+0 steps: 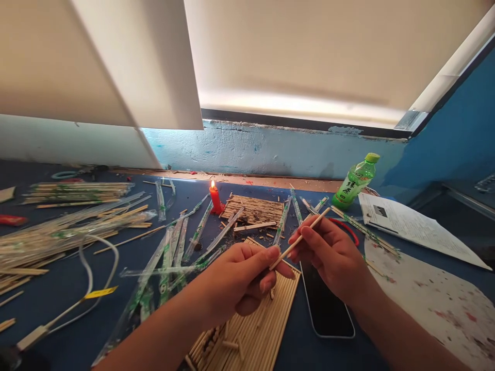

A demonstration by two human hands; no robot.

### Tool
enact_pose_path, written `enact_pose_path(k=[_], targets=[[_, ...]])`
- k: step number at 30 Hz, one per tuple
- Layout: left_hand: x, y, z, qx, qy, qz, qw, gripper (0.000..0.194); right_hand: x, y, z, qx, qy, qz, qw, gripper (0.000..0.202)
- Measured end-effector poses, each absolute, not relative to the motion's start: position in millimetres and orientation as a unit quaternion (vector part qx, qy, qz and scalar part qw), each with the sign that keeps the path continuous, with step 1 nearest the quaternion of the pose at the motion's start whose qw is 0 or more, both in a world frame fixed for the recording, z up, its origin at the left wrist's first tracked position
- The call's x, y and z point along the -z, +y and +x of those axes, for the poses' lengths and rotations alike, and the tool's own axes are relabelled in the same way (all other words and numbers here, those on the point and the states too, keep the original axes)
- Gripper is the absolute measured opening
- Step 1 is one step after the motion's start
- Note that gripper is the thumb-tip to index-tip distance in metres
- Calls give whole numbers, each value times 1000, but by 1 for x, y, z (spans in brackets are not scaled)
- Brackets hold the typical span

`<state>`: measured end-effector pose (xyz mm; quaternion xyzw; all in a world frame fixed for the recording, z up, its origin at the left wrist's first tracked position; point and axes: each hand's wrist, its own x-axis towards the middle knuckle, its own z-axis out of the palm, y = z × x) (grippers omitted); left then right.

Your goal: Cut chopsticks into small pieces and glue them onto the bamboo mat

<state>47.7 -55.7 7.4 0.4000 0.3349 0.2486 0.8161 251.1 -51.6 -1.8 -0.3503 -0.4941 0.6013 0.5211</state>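
Observation:
A single wooden chopstick is held at a slant between my two hands. My left hand pinches its lower end between thumb and fingers. Higher up, my right hand grips it, thumb on top, with the upper tip sticking out past the fingers. Below my hands lies a flat panel of chopsticks set side by side, with a few short cut pieces on it. Behind them is a smaller panel with dark scorched marks. A red candle burns upright beside that smaller panel.
A black phone lies under my right hand. Torn plastic wrappers and bundles of chopsticks cover the left side, near a white cable. A green bottle, papers and a stained sheet are on the right.

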Motion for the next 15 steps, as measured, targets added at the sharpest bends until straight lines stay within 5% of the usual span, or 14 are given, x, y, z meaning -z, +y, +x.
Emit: enact_pose_path(k=[15], targets=[[-5, -57, 47, -269, 317, 391, 821, 36, 3, -51, 251, -614, -479, -340, 527, 15]])
